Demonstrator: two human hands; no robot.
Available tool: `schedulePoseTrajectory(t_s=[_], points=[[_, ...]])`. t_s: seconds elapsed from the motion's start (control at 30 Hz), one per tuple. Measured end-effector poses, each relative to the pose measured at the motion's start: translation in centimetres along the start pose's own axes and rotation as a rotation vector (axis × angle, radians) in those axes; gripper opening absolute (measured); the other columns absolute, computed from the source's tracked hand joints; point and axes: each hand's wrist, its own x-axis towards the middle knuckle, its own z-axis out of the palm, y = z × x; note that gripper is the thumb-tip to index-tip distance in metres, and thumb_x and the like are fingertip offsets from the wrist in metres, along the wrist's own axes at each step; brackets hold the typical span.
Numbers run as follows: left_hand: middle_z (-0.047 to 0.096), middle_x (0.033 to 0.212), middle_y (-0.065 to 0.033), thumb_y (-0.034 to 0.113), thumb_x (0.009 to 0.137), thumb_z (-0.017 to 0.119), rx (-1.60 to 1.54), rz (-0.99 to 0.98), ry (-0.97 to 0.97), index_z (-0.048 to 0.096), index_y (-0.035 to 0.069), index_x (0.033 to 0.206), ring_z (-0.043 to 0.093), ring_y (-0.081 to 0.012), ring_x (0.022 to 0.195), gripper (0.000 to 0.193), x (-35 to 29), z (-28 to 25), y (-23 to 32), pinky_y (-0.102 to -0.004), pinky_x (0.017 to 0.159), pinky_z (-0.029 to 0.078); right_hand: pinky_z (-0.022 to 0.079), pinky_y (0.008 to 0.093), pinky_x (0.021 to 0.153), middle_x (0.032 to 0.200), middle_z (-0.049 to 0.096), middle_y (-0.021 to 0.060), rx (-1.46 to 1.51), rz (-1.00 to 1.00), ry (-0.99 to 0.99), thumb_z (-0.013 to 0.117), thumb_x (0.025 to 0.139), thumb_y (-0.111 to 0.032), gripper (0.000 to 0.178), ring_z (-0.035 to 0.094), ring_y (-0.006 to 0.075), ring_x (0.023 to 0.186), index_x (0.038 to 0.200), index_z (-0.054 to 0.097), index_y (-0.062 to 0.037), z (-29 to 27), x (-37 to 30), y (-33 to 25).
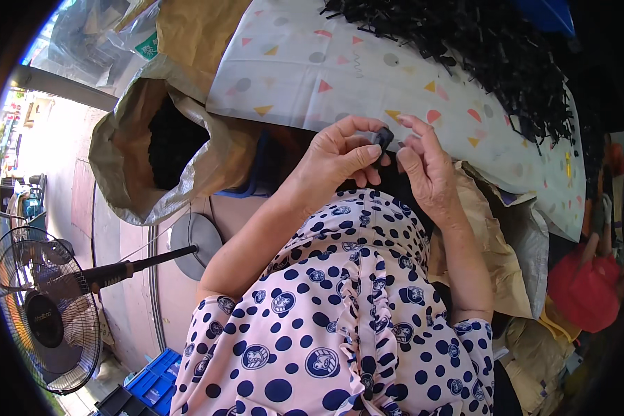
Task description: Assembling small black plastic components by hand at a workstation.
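Note:
My left hand (345, 154) pinches a small black plastic piece (382, 139) between thumb and fingers, in front of my body at the table's near edge. Close by on the right, my right hand (428, 173) has its fingers curled toward the thumb. A tiny dark bit shows at its thumb tip, too small to name. Beyond both hands lies a white tablecloth (291, 76) with coloured triangles and dots. A large heap of thin black pieces (464, 48) covers its far right part.
An open sack (107, 156) with black contents stands at the left. Brown paper bags (496, 243) are at my right, near a red rounded thing (586, 291). A standing fan (48, 315) is at lower left, beside blue crates (152, 381).

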Motion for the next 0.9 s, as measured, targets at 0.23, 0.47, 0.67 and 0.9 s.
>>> schedulePoseTrajectory(t_s=[0.23, 0.47, 0.67, 0.9], points=[[0.06, 0.086, -0.0018, -0.002, 0.089, 0.057, 0.424, 0.263, 0.109, 0.053, 0.004, 0.122, 0.057, -0.0054, 0.069, 0.034, -0.5, 0.6, -1.0, -0.0176, 0.06, 0.047, 0.027, 0.0163, 0.049, 0.068, 0.044, -0.0069, 0.411, 0.358, 0.007, 0.045, 0.1, -0.03, 0.039, 0.036, 0.0012, 0.056, 0.127, 0.046, -0.0025, 2.5, -0.5, -2.1], [0.059, 0.079, -0.0014, -0.005, 0.084, 0.059, 0.38, 0.361, 0.177, 0.058, 0.002, 0.113, 0.055, -0.0035, 0.065, 0.03, 0.2, 0.9, -1.7, -0.0185, 0.059, 0.047, 0.028, 0.0157, 0.049, 0.07, 0.047, -0.0059, 0.418, 0.374, 0.001, 0.045, 0.1, -0.026, 0.036, 0.037, 0.001, 0.056, 0.128, 0.045, -0.0032, 2.8, -0.1, -1.7], [0.061, 0.084, -0.006, -0.006, 0.082, 0.058, 0.683, 0.466, 0.254, 0.059, 0.002, 0.112, 0.058, -0.0118, 0.066, 0.032, 0.4, 1.0, -1.6, -0.0225, 0.061, 0.048, 0.038, 0.019, 0.055, 0.073, 0.05, -0.0017, 0.44, 0.404, 0.012, 0.046, 0.099, -0.016, 0.03, 0.043, 0.0046, 0.062, 0.125, 0.047, -0.0022, 3.1, 0.2, -1.3], [0.063, 0.086, -0.0137, -0.003, 0.08, 0.059, 0.998, 0.531, 0.326, 0.06, 0.005, 0.109, 0.063, -0.0228, 0.066, 0.03, 1.4, 0.3, -1.4, -0.0314, 0.061, 0.05, 0.031, 0.0169, 0.052, 0.069, 0.042, -0.0065, 0.37, 0.337, -0.083, 0.047, 0.099, -0.018, 0.027, 0.036, 0.0014, 0.059, 0.123, 0.049, -0.0066, 2.9, 1.9, 0.6]])
